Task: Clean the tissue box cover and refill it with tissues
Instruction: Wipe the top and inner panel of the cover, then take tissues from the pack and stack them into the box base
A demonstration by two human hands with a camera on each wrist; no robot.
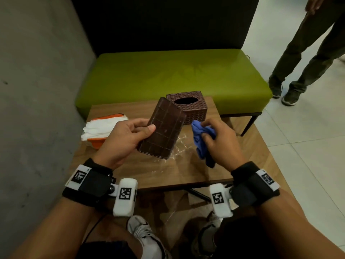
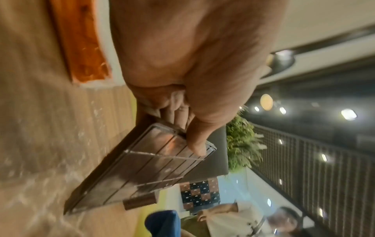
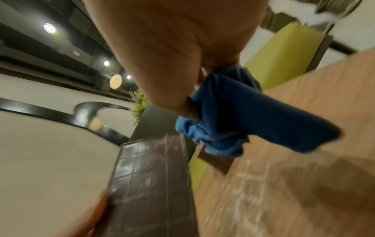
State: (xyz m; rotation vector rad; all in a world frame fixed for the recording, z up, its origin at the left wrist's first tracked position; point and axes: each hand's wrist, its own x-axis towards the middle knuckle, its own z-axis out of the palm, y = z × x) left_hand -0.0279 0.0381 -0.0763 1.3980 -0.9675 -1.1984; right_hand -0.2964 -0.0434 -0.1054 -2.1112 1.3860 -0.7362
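My left hand (image 1: 130, 134) grips a flat dark brown ribbed base panel (image 1: 163, 128) by its left edge, thumb on top, and holds it tilted above the wooden table (image 1: 196, 171). The same panel (image 2: 154, 166) fills the left wrist view, with my thumb across one corner. My right hand (image 1: 218, 141) clutches a bunched blue cloth (image 1: 201, 141) just right of the panel; whether the two touch I cannot tell. The cloth (image 3: 233, 115) hangs from my fingers beside the panel (image 3: 150, 184). The brown woven tissue box cover (image 1: 188, 107) stands upright behind them, oval slot up.
An opened orange pack of white tissues (image 1: 101, 128) lies at the table's left. White streaks (image 1: 180, 148) mark the tabletop under the panel. A green bench (image 1: 168, 75) stands behind the table, a grey wall (image 1: 37, 90) to the left. A person's legs (image 1: 306, 58) stand at the far right.
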